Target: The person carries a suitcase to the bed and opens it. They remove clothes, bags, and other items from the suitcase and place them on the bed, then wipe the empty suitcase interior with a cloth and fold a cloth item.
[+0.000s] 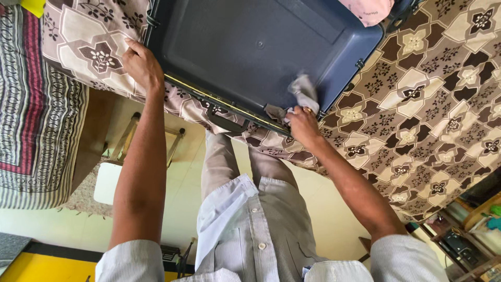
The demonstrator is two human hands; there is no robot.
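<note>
A dark blue hard suitcase lies flat on a bed, its carry handle facing me. My right hand grips a crumpled grey cloth and presses it onto the suitcase's top near the front right corner. A ring shows on one finger of that hand. My left hand rests on the suitcase's front left corner, fingers curled over the edge where it meets the bedspread. My torso in a pale striped shirt and my grey trousers fill the lower middle.
The brown and cream patterned bedspread covers the bed. A striped blanket hangs at the left. A pink item lies at the suitcase's far edge. A small white stool stands on the floor. Cluttered shelves are at the lower right.
</note>
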